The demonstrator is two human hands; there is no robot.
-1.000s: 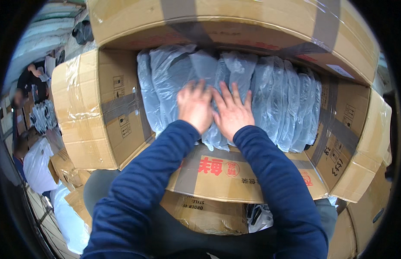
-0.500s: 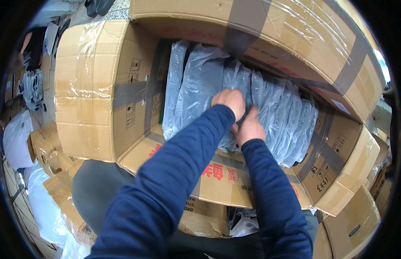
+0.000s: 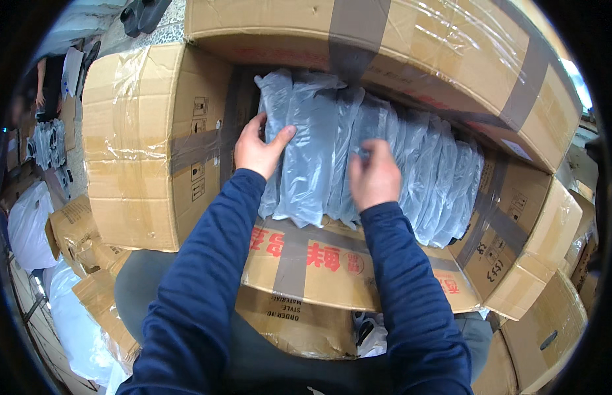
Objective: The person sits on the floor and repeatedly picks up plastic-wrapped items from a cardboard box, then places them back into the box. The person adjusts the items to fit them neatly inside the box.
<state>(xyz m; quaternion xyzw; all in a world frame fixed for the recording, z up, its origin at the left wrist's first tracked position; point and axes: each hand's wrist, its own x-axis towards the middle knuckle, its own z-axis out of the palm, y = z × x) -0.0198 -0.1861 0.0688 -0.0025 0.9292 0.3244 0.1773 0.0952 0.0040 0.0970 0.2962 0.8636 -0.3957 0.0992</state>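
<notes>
A row of plastic-wrapped packages [image 3: 310,155], grey-blue through clear film, stands on edge inside a large open cardboard box [image 3: 359,280]. At the row's left end, my left hand [image 3: 260,150] rests against the leftmost package [image 3: 272,187], thumb on its upper face and fingers at its outer side, spread apart. My right hand [image 3: 377,179] is over the middle of the row, slightly blurred, its thumb and fingers apart with nothing seen between them. Whether it touches the wrapping is hard to tell.
The box flaps stand out on the left [image 3: 128,145] and far side. Below the near flap lies another carton [image 3: 299,326]. White plastic bags [image 3: 32,220] and smaller cartons crowd the left; an open carton [image 3: 543,339] is at lower right. A person's arm [image 3: 40,82] shows at far left.
My left hand has moved left from the middle of the row to its left end. My right hand has lifted slightly. The left packages now lean and sit farther right.
</notes>
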